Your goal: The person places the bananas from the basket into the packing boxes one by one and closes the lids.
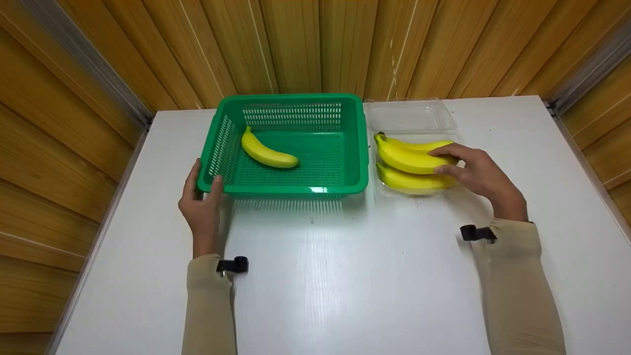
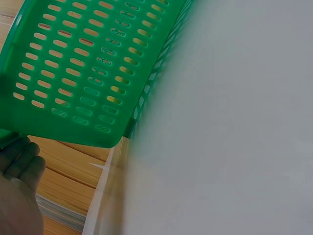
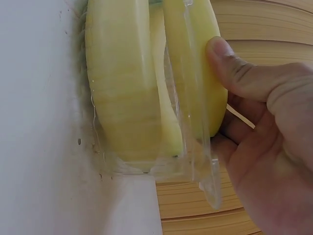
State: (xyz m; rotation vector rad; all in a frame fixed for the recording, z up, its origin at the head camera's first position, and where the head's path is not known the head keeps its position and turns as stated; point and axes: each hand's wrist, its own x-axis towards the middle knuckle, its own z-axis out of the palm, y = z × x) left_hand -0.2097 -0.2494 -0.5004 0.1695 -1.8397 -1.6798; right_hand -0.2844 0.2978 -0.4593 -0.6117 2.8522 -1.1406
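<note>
A green plastic basket (image 1: 286, 189) stands at the back of the table, left of centre, with one yellow banana (image 1: 266, 154) lying inside. At its front left corner my left hand (image 1: 201, 212) grips the rim, thumb on one side and fingers on the other. To the right of the basket, bananas lie in a clear plastic box (image 3: 210, 191). My right hand (image 1: 482, 172) pinches the right end of the top banana (image 1: 406, 159) between thumb and fingers. Another banana (image 1: 414, 181) lies in front of it, and one (image 1: 419, 146) shows partly behind.
The clear box's shallow rear part (image 1: 411, 118) lies flat behind the bananas, near the back wall. Wood-look panels (image 1: 296, 44) enclose the white table (image 1: 320, 276) at the back and sides. Each sleeve carries a small black wrist camera (image 1: 234, 265).
</note>
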